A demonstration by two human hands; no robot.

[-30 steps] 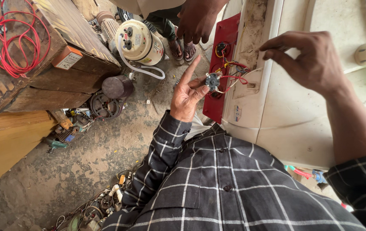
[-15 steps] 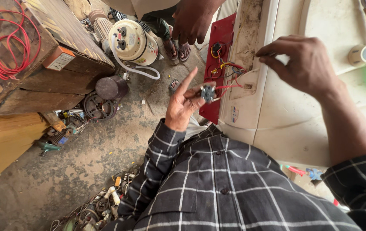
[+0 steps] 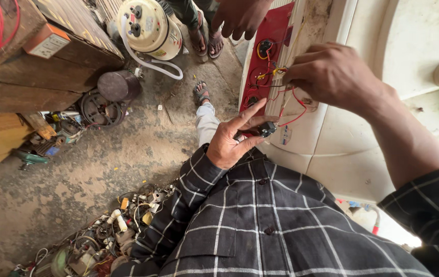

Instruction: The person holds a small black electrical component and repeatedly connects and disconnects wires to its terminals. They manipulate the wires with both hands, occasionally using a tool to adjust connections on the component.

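Note:
My left hand (image 3: pixel 232 139) holds a small black switch-like part (image 3: pixel 266 128) between thumb and fingers, its other fingers spread. My right hand (image 3: pixel 332 74) pinches thin red and yellow wires (image 3: pixel 281 72) that run from that part up to a red panel (image 3: pixel 266 61) on the side of a white appliance body (image 3: pixel 363 118). The panel has round holes with more wiring in them. Another person's hand (image 3: pixel 240 18) hangs over the panel's top edge.
A white round motor unit with a hose (image 3: pixel 150 31) and a dark can (image 3: pixel 119 85) stand on the dirt floor. Wooden crate (image 3: pixel 40 56) at left with red wire coils. Scrap parts and cables (image 3: pixel 106 236) lie below left. Another person's sandalled feet (image 3: pixel 204 36) are nearby.
The view has shifted closer over the panel. My right hand moved left and down onto the wires at the panel; my left hand stays under it with the black part.

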